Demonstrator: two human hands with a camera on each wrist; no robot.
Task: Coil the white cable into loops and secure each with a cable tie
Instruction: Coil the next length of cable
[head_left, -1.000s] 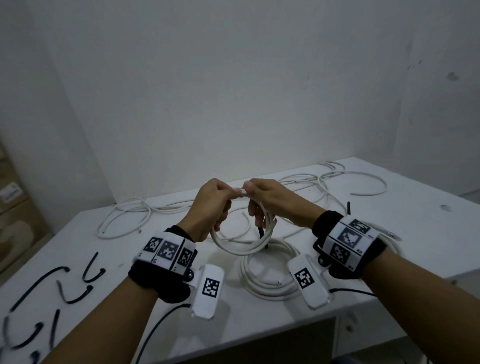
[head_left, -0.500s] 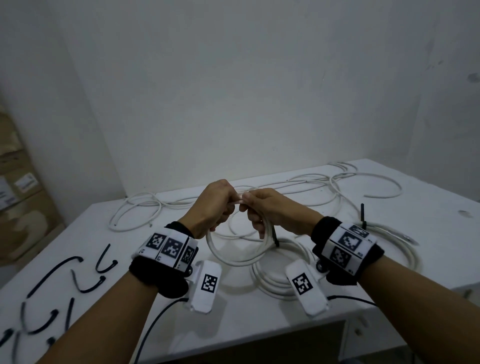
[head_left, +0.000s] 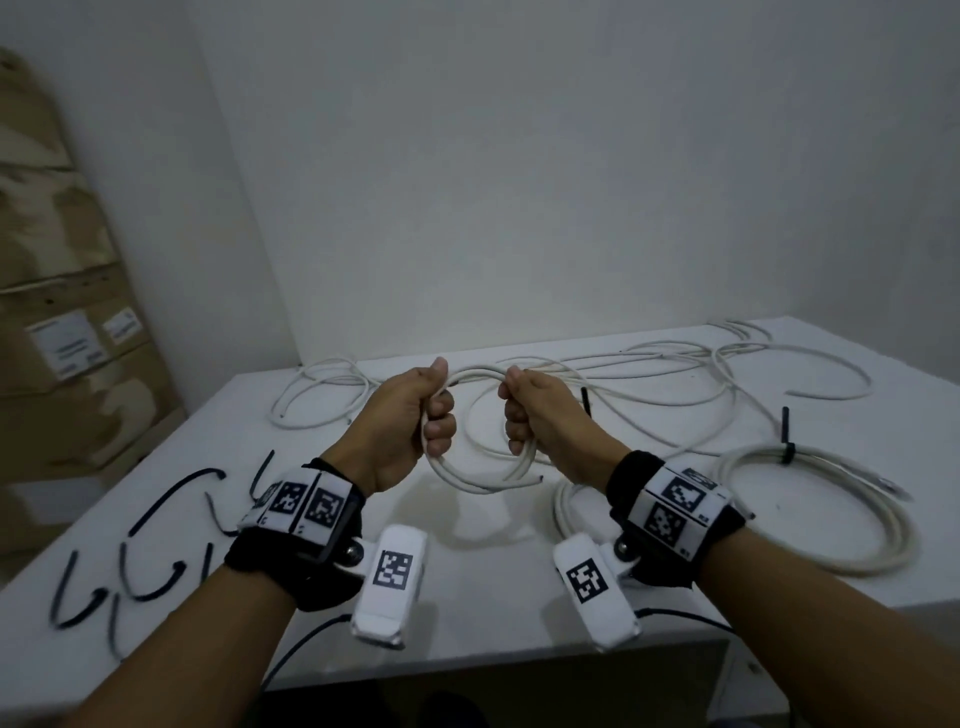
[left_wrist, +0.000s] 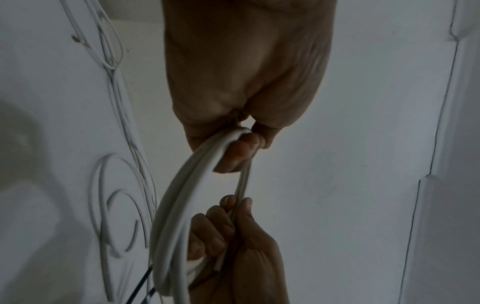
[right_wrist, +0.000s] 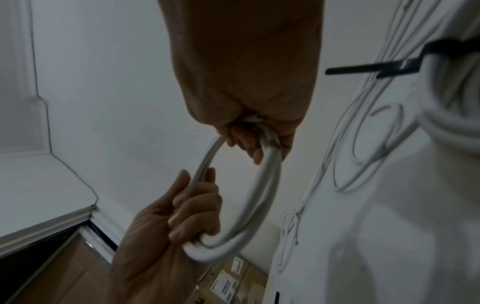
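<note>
A small coil of white cable (head_left: 478, 475) hangs above the table between my two hands. My left hand (head_left: 428, 415) grips the coil's left side, thumb on top, fingers curled round the strands. My right hand (head_left: 522, 415) grips the right side the same way. A cut cable end pokes out at the coil's lower right. In the left wrist view the left hand (left_wrist: 241, 144) holds the cable (left_wrist: 179, 195) opposite the right hand (left_wrist: 228, 232). In the right wrist view the right hand (right_wrist: 249, 142) and left hand (right_wrist: 194, 209) clasp the cable (right_wrist: 262, 195).
A finished coil (head_left: 831, 551) bound by a black cable tie (head_left: 787, 449) lies on the white table (head_left: 467, 623) at the right. Loose white cable (head_left: 675, 364) sprawls along the back. Several black ties (head_left: 156, 519) lie at the left. Cardboard boxes (head_left: 67, 338) stand beyond the left edge.
My hands were pinched together at the top of the loop; now they have drawn apart, each gripping one side. The coil sits a little higher and wider.
</note>
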